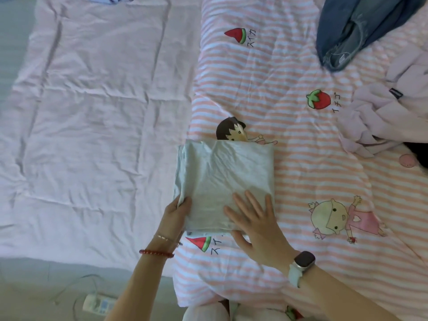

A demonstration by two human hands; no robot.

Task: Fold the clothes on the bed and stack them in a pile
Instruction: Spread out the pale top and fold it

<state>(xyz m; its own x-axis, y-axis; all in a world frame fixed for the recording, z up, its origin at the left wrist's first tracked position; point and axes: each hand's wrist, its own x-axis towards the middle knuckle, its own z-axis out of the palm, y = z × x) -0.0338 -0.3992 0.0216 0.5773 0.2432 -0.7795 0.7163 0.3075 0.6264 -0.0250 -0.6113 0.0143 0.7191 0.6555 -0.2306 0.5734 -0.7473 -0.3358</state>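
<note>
1. The plain lilac quilt (92, 112) covers the left part of the bed; its far and left edges are cut off by the picture.
2. The pink striped quilt (301, 158) covers the right part. It has cartoon prints: two watermelon slices, one strawberry and two children. There is Japanese writing beside the fruits, one line by each; the near watermelon's line is partly hidden.
3. Unfolded clothes lie at the far right: one blue denim garment (352, 33) and one pale lilac garment (382, 117) with a small dark label, too small to read. Both are cut off by the edge.
4. One folded light grey garment (222, 181) lies in the middle on the striped quilt, covering one cartoon child partly.
5. The left hand (176, 216) grips its near left corner, thumb on top and fingers hidden beneath.
6. The right hand (257, 225), wearing a watch, presses flat on its near edge, fingers straight and spread.
7. A white power strip (99, 304) lies on the floor, near left, blurred.
</note>
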